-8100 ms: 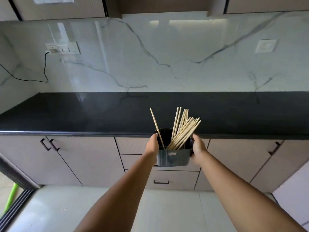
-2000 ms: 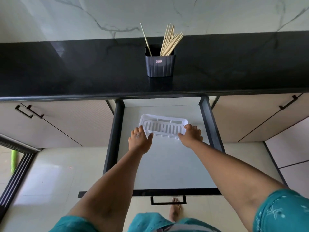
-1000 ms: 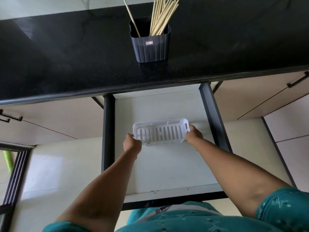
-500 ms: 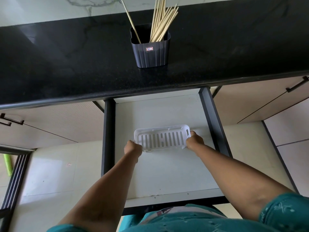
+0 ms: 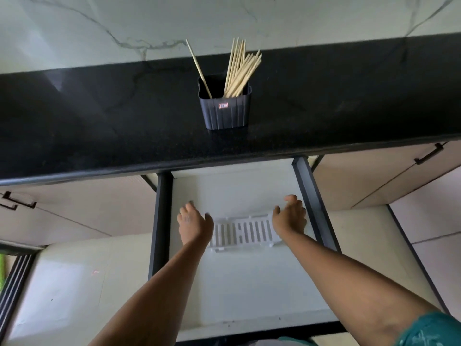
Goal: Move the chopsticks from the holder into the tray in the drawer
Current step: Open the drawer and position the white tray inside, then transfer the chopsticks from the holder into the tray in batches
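Observation:
Several wooden chopsticks (image 5: 240, 68) stand in a dark ribbed holder (image 5: 225, 112) on the black countertop (image 5: 99, 121). One chopstick leans apart to the left. Below the counter the drawer (image 5: 239, 275) is pulled out, and a white slotted tray (image 5: 243, 232) lies flat on its floor. My left hand (image 5: 193, 224) hovers over the tray's left end and my right hand (image 5: 290, 217) over its right end. Both hands have fingers spread and hold nothing. They hide the tray's two ends.
Dark drawer rails (image 5: 313, 203) run along both sides of the drawer. Closed beige cabinet fronts with black handles (image 5: 429, 153) flank it. A marble backsplash (image 5: 149, 26) rises behind the counter. Pale floor tiles (image 5: 69, 290) lie at the left.
Both hands have let go of the tray's ends and lifted off with fingers spread. The tray now rests on the drawer floor, nearer to me than before.

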A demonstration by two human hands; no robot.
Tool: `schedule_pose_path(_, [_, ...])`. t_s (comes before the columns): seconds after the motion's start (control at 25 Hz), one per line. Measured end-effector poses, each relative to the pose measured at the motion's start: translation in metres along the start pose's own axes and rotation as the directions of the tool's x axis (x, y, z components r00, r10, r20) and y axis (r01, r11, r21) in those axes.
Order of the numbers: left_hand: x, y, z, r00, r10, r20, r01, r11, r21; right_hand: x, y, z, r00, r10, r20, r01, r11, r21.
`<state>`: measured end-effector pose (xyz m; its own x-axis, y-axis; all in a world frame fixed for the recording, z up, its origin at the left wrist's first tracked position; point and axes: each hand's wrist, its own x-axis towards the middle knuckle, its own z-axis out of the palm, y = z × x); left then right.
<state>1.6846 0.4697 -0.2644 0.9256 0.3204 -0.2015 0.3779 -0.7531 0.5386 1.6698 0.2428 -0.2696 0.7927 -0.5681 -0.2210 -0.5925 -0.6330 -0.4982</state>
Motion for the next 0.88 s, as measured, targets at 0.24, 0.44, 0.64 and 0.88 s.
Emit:
schedule_pose_path(0.24, [0.068, 0.142, -0.077, 0.907, 0.399, -0.131, -0.420, 0.878, -0.232, 0.040, -0.148, -0.054, 0.972, -0.227, -0.059, 0.233, 0.898, 0.374])
schedule_pose_path(0.44, [0.122, 0.227, -0.109, 0.879, 0.472, -0.067, -0.474, 0.849, -0.235, 0.091, -0.235, -0.098, 0.977, -0.206, -0.061, 0.213, 0.879, 0.427])
schedule_pose_path(0.64, [0.166, 0.251, -0.097, 0.894, 0.447, -0.011, -0.438, 0.871, -0.222, 0.154, -0.277, -0.105, 1.000, 0.008, 0.008, -0.011, 0.878, 0.478])
schedule_pose_path(0.88, [0.194, 0.250, -0.079, 0.883, 0.469, -0.009, -0.457, 0.857, -0.239, 0.196, -0.296, -0.090, 0.993, 0.063, 0.097, -0.109, 0.783, 0.612])
